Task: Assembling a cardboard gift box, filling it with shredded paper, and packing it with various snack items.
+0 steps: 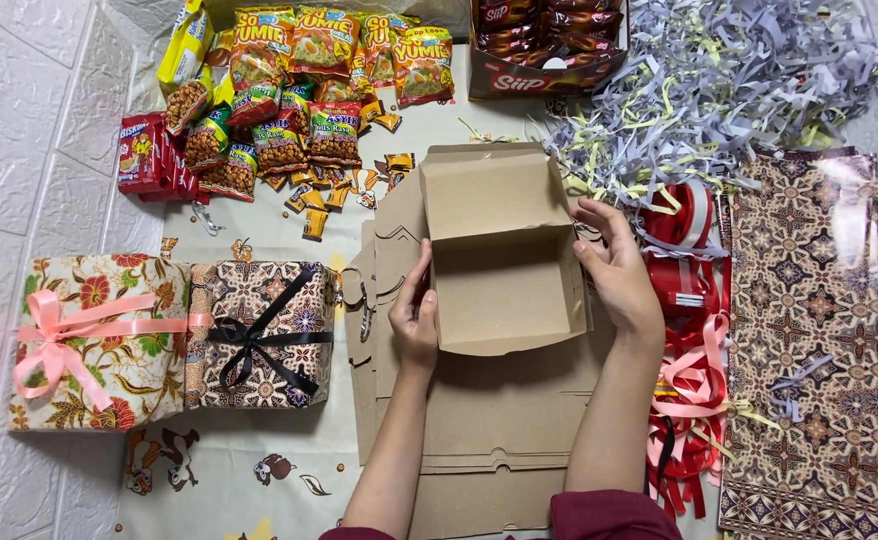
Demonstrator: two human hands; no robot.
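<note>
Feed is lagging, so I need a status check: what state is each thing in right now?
Brown cardboard box: folded up, lid open, empty.
Left hand: gripping box's left wall.
Right hand: gripping box's right wall.
Flat cardboard blanks: unfolded, stacked underneath.
Two wrapped gift boxes: closed, ribbon-tied.

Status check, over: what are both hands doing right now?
Left hand and right hand gripping opposite walls of open cardboard box. Box empty, lid up. Flat cardboard blanks beneath; nothing in the way.
</note>
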